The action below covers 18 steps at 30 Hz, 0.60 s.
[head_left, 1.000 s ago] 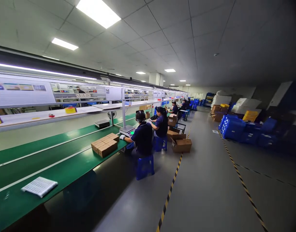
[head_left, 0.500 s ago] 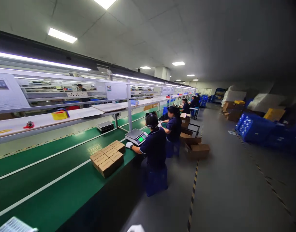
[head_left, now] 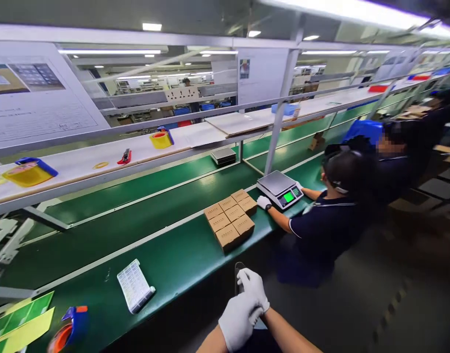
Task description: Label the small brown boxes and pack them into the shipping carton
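Both my hands wear white gloves and meet low in the middle of the head view, in front of the bench edge. My left hand (head_left: 237, 321) is closed, its fingers wrapped at the cuff of the white glove on my right hand (head_left: 253, 288). The fingers of that right hand are curled in; whether anything is inside them is hidden. Just beyond them rises a dark looped edge (head_left: 239, 267) that I cannot identify. On the green bench (head_left: 173, 274) ahead sits a block of several small brown cartons (head_left: 230, 220). Left of them lies a white sheet of labels (head_left: 134, 286).
A co-worker (head_left: 335, 211) sits at the right, gloved hands beside a scale (head_left: 278, 189) with a lit green display. Tape dispensers (head_left: 68, 328) and green-yellow sheets (head_left: 22, 318) are at lower left. A shelf (head_left: 195, 135) above holds more tape and a red tool (head_left: 125, 157).
My view has swung left and down toward the bench. Both gloved hands have come into sight together; before, only a bit of white showed at the bottom edge.
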Tool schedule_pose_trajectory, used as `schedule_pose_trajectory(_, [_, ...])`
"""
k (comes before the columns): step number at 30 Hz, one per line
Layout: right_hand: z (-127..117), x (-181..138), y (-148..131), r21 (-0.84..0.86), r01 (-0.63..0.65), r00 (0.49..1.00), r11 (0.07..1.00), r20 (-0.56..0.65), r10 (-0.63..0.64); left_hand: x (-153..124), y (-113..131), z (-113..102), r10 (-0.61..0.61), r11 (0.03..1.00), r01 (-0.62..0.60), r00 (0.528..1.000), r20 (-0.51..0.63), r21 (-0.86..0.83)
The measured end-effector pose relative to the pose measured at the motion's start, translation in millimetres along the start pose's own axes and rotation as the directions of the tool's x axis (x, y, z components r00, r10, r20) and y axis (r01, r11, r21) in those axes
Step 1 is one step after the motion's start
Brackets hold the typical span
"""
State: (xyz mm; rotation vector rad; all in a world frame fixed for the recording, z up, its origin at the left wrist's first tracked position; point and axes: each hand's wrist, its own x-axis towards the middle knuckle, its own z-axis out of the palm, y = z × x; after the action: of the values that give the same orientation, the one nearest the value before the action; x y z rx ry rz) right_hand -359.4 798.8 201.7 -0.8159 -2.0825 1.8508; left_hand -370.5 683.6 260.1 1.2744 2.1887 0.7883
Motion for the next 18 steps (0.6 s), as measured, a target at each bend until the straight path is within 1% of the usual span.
schedule_pose_trajectory(3, [0, 66, 3, -0.083, 0.098, 0.994, 0.992, 0.056, -0.093, 33, -42, -49, -0.13, 0.991, 0.126, 0.988, -0.079, -0.052])
schedule_pose_trajectory(5, [-7, 115, 1, -0.227, 0.184, 0.983, 0.956, 0.054, -0.176, 54, -74, -87, -0.254, 0.967, 0.25, 0.962, -0.104, -0.05])
schedule_pose_trajectory(7, [-18, 169, -4, -0.438, 0.221, 0.973, 0.871, 0.039, -0.227, 79, -106, -128, -0.373, 0.927, 0.374, 0.922, -0.102, -0.018])
schedule_pose_trajectory(9, [-31, 223, -12, -0.65, 0.214, 0.967, 0.729, 0.033, -0.255, 112, -133, -171, -0.444, 0.895, 0.446, 0.893, -0.077, 0.02])
schedule_pose_trajectory(10, [-37, 249, -17, -0.731, 0.2, 0.966, 0.653, 0.035, -0.256, 134, -145, -192, -0.454, 0.888, 0.457, 0.889, -0.06, 0.048])
schedule_pose_trajectory(12, [-46, 296, -28, -0.834, 0.161, 0.973, 0.527, 0.045, -0.225, 190, -165, -231, -0.431, 0.895, 0.431, 0.902, -0.021, 0.113])
schedule_pose_trajectory(14, [-52, 335, -35, -0.887, 0.121, 0.985, 0.446, 0.051, -0.166, 258, -185, -260, -0.399, 0.905, 0.388, 0.917, 0.03, 0.175])
schedule_pose_trajectory(16, [-54, 364, -39, -0.913, 0.098, 0.991, 0.397, 0.052, -0.123, 334, -204, -275, -0.357, 0.924, 0.338, 0.93, 0.086, 0.177])
schedule_pose_trajectory(18, [-53, 384, -37, -0.922, 0.088, 0.993, 0.377, 0.051, -0.108, 405, -222, -275, -0.327, 0.938, 0.303, 0.934, 0.143, 0.167])
